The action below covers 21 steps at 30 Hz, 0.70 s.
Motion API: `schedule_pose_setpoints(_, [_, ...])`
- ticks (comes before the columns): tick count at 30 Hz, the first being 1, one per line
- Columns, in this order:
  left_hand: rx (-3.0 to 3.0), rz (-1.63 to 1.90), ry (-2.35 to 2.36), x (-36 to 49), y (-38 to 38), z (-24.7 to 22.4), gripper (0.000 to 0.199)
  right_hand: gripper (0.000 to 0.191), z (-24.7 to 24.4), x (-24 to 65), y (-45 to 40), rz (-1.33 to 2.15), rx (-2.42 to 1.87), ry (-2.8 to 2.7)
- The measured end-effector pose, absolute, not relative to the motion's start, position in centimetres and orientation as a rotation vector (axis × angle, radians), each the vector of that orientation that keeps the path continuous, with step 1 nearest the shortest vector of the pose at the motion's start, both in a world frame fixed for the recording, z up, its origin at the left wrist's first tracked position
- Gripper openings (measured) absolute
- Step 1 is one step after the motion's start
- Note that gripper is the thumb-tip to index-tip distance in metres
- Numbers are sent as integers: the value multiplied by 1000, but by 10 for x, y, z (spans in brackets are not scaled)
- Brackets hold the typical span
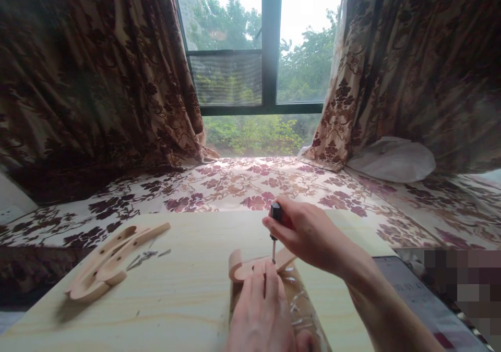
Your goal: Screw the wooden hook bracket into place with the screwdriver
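A black-handled screwdriver stands upright, its tip down on a curved light wooden piece. My right hand is closed around its handle. Flat on the same wooden piece, beside the screwdriver's tip, lie the fingers of my left hand, pressing it down. Beneath the wood and my left hand is a brown block wrapped in shiny clear plastic. Further left, more curved wooden pieces with dark holes rest on the pale wooden table, with several screws beside them.
A phone or tablet lies at the table's right edge. Behind the table stretches a ledge with floral cloth, below a window between patterned curtains. A white plastic bag sits on the ledge at the right.
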State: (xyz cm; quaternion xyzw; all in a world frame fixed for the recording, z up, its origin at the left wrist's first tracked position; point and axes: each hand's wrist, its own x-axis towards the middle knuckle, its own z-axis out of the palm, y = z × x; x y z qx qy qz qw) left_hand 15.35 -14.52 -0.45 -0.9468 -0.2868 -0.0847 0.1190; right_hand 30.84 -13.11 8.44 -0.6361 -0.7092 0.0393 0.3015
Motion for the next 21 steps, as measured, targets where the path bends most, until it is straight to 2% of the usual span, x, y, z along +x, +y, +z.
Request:
schedule_pose_setpoints(11, [-2838,-469,-941,154,-146,-5,58,20,80,306,-129,205,-1581,-1935])
schedule_pose_setpoints(17, [-2696,-434,-871,156,-143,-12,61,21,78,306,-130,221,-1614,-1929])
schedule_pose_setpoints(21, [-2482,-449,-777,156,-143,-22,44,21,79,307,-131,231,-1629,-1923])
